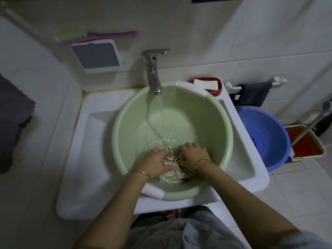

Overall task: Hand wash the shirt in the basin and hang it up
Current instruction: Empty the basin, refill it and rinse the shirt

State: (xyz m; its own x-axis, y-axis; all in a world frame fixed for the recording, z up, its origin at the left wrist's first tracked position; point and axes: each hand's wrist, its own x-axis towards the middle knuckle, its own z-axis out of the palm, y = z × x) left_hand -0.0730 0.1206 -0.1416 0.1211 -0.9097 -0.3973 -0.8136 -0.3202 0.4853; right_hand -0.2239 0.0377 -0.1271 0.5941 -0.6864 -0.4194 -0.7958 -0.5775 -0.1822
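A pale green basin (125,112) with white handles sits in the white sink (84,159). Water runs from the metal faucet (152,72) into it, and shallow water covers the bottom. The shirt (172,174), cream with dark lines, lies bunched at the basin's near side. My left hand (154,162) grips the bunch from the left, fingers curled into the cloth. On the right side of the bunch, my right hand (193,153) clutches the fabric too. Both wrists wear a thin gold bangle.
A soap bar in a red dish (206,85) sits behind the basin. A green and pink brush (86,36) lies on a wall holder. Right of the sink stand a blue bucket (264,137), an orange mop bucket (305,142) and a dark cloth (251,94) on a rail.
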